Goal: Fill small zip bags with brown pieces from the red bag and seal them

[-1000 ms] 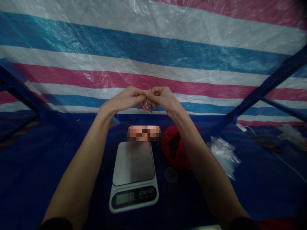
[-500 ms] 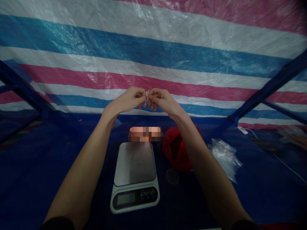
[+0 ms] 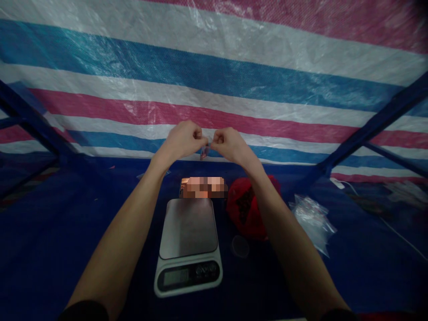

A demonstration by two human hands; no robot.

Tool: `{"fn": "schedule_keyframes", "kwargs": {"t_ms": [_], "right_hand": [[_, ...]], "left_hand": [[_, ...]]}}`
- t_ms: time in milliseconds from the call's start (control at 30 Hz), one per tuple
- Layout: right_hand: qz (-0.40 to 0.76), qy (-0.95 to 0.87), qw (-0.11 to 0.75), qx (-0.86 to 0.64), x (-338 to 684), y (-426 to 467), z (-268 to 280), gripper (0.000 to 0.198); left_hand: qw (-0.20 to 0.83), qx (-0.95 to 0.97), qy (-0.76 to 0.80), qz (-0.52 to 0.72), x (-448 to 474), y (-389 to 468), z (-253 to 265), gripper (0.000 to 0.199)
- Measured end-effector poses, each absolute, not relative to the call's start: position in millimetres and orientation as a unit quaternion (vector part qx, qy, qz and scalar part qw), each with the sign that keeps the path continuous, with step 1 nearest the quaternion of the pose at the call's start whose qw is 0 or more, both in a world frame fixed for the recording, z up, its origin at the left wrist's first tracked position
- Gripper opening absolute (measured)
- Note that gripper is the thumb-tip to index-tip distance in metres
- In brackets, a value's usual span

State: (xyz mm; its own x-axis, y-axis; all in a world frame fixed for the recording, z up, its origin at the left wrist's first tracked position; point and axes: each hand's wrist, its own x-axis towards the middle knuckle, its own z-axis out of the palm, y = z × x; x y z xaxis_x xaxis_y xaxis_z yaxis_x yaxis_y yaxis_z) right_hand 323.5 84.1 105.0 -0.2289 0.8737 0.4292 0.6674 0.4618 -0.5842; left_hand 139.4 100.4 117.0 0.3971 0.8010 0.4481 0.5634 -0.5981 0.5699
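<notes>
Between my hands hangs a small clear plastic bag (image 3: 204,153) with something dark reddish inside, too small to make out. My left hand (image 3: 187,137) pinches its top edge from the left, fingers closed. My right hand (image 3: 229,141) is closed in a pinch at the bag's right top corner. Both hands are raised over the far side of the blue table, beyond a lit phone (image 3: 203,187) with a blurred-out screen. Nearer to me lies a kitchen scale (image 3: 189,229) with a bare metal plate; its display is hard to read.
Right of the scale sits a red bag (image 3: 239,207) with dark contents, partly behind my right forearm. A round clear lid (image 3: 240,246) lies near it. A pile of clear plastic bags (image 3: 312,220) is further right. Behind hangs a striped tarp (image 3: 214,67) between blue frame bars.
My hands have moved slightly apart at the top of the bag, and the bag now hangs a little lower. The scale, phone and red bag stay where they were.
</notes>
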Motion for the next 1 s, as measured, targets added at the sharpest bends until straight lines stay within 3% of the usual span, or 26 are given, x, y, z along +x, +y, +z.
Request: {"fn": "schedule_keyframes", "kwargs": {"t_ms": [133, 233, 300, 400, 500, 600, 833, 1000], "right_hand": [[-0.012, -0.707, 0.393, -0.587, 320, 76, 108, 0.03], [0.011, -0.706, 0.42, -0.57, 321, 77, 107, 0.017], [0.126, -0.71, 0.452, -0.526, 325, 80, 104, 0.023], [0.39, -0.629, 0.485, -0.466, 328, 85, 99, 0.04], [0.634, -0.509, 0.439, -0.383, 325, 84, 96, 0.05], [0.764, -0.415, 0.4, -0.29, 315, 79, 100, 0.046], [0.733, -0.375, 0.511, -0.246, 318, 58, 131, 0.027], [0.592, -0.488, 0.542, -0.343, 380, 37, 122, 0.031]], "left_hand": [[0.099, 0.816, 0.439, 0.362, 143, 104, 113, 0.029], [0.12, 0.819, 0.423, 0.369, 142, 103, 114, 0.029], [0.151, 0.809, 0.405, 0.399, 139, 100, 118, 0.028], [0.225, 0.782, 0.371, 0.448, 136, 95, 128, 0.026], [0.263, 0.75, 0.342, 0.502, 134, 89, 137, 0.027], [0.279, 0.725, 0.323, 0.541, 134, 79, 145, 0.026], [0.3, 0.714, 0.267, 0.574, 127, 39, 179, 0.033], [0.247, 0.695, 0.331, 0.588, 108, 14, 156, 0.04]]}}
